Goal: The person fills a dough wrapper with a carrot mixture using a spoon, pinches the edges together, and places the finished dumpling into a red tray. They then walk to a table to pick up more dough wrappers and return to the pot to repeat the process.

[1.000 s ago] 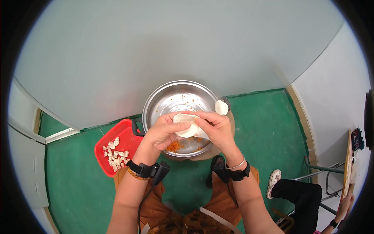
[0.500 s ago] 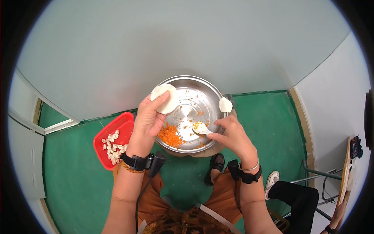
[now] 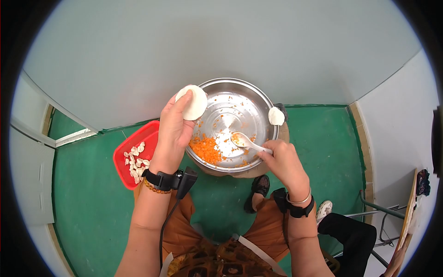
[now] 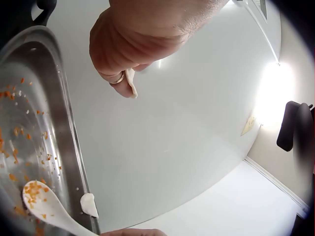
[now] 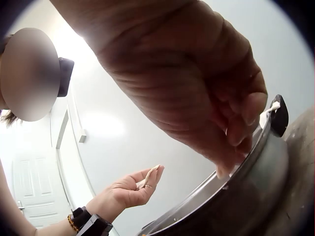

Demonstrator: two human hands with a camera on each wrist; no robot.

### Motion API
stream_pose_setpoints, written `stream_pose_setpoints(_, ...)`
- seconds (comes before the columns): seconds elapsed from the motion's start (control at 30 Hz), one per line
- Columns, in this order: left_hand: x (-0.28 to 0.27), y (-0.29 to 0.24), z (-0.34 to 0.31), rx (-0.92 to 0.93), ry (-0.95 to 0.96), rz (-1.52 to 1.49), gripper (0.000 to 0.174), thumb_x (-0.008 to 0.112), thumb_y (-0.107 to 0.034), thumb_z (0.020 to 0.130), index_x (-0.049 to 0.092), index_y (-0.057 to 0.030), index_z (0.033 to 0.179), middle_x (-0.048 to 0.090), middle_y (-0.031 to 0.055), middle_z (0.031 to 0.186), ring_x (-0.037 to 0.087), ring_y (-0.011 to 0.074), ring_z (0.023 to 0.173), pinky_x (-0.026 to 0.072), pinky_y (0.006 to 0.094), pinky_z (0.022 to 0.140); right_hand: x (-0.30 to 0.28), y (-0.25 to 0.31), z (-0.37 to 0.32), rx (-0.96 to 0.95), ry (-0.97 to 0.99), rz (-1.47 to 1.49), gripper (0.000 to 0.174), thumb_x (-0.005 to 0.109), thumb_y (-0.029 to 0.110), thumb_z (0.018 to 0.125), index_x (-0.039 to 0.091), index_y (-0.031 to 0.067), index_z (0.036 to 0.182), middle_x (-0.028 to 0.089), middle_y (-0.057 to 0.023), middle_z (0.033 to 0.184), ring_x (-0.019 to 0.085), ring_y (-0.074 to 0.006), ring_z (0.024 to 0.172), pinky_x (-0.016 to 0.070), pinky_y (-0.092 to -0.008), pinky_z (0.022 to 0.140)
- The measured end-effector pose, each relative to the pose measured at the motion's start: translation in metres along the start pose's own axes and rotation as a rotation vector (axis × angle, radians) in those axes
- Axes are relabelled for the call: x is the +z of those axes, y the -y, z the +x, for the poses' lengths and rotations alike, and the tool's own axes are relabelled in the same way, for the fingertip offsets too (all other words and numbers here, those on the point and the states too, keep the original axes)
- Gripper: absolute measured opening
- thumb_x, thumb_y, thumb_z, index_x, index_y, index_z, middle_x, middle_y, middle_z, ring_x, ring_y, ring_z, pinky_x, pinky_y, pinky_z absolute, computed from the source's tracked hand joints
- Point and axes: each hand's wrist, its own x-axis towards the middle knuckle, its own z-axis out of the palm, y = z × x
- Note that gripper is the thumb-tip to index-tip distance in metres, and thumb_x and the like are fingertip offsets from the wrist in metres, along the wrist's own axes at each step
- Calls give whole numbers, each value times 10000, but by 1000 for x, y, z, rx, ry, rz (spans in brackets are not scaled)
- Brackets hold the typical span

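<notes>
My left hand (image 3: 173, 125) pinches a round white dough wrapper (image 3: 196, 104) between thumb and fingers, above the left edge of a wide steel basin (image 3: 251, 99). The wrapper shows edge-on in the left wrist view. In my right hand (image 3: 285, 162) is the handle of a white spoon (image 3: 251, 144). The spoon's bowl, with orange bits in it, is low over the basin's inside. Chopped orange filling (image 3: 206, 149) is heaped at the basin's near left, with scattered bits elsewhere. More white dough (image 3: 276, 116) lies on the basin's right rim.
A red tray (image 3: 121, 170) with several small folded dumplings (image 3: 137, 159) stands left of the basin. Behind the basin rises a pale wall (image 3: 221, 41). Another person's leg (image 3: 348, 235) and a metal-framed table are at the right.
My hands have parted; the left carried the wrapper left and up. My right hand lowered the spoon into the basin and shifted its grip toward the handle's end.
</notes>
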Motion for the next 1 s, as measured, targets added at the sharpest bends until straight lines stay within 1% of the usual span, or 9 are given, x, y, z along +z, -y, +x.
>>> stream_pose_setpoints(0.07, 0, 0, 0, -3, -33, -21, 293, 569, -104, 858, 483, 31, 1104, 581, 155, 1047, 594, 243, 966, 507, 323, 824, 7, 6, 7, -9, -72, 69, 130, 635, 74, 758, 634, -34, 830, 610, -228, 781, 596, -374, 734, 484, -394, 643)
stream_pose_setpoints(0.17, -5, 2, 3, -14, -62, -39, 287, 568, -112, 860, 485, 31, 1095, 582, 156, 1049, 592, 243, 970, 502, 324, 835, 23, 8, 12, -95, -169, 194, 116, 609, 58, 771, 628, -36, 836, 612, -216, 796, 593, -365, 741, 479, -396, 657)
stream_pose_setpoints(0.27, -11, 4, 5, -23, -76, -65, 293, 573, -104, 857, 491, 37, 1101, 579, 154, 1053, 593, 241, 968, 503, 341, 839, 35, 18, 16, -143, -173, 230, 117, 598, 59, 780, 622, -34, 847, 607, -208, 797, 586, -360, 739, 472, -404, 670)
stream_pose_setpoints(0.37, -15, 5, 7, -35, -91, -96, 308, 580, -97, 852, 490, 35, 1116, 573, 148, 1064, 590, 240, 974, 505, 352, 838, 45, 24, 18, -217, -132, 241, 119, 586, 57, 787, 615, -34, 857, 601, -200, 782, 578, -359, 731, 467, -403, 666)
stream_pose_setpoints(0.5, -16, 2, 6, -26, -62, -100, 331, 578, -112, 857, 480, 24, 1143, 567, 128, 1071, 578, 230, 979, 499, 366, 831, 51, 33, 15, -216, -62, 279, 114, 577, 49, 788, 612, -33, 859, 596, -202, 779, 576, -357, 730, 463, -393, 658)
stream_pose_setpoints(0.67, -11, -6, -3, -18, -67, -86, 342, 564, -143, 872, 473, 16, 1160, 548, 109, 1082, 560, 218, 977, 488, 389, 817, 39, 34, 14, -190, -10, 284, 117, 584, 48, 783, 622, -29, 863, 606, -201, 785, 580, -340, 702, 464, -368, 640)
stream_pose_setpoints(0.77, -12, -6, -2, -38, -75, -104, 334, 550, -133, 877, 465, 18, 1163, 539, 116, 1089, 553, 219, 987, 486, 389, 818, 32, 35, 13, -64, 68, 340, 139, 598, 75, 791, 630, -26, 882, 609, -181, 759, 582, -273, 643, 455, -332, 600)
stream_pose_setpoints(0.87, -16, -2, 1, -54, -71, -109, 317, 530, -108, 879, 455, 25, 1157, 535, 131, 1091, 551, 226, 995, 487, 385, 824, 38, 38, 11, 0, 137, 429, 177, 601, 131, 842, 635, -25, 919, 602, -31, 710, 509, -63, 621, 419, -227, 555)
stream_pose_setpoints(1.0, -14, 1, 2, -65, -74, -113, 289, 506, -78, 879, 452, 33, 1141, 536, 146, 1088, 557, 236, 994, 490, 386, 826, 48, 42, 16, -10, 110, 561, 207, 597, 168, 860, 633, -23, 929, 559, 14, 674, 478, -36, 609, 393, -203, 540)
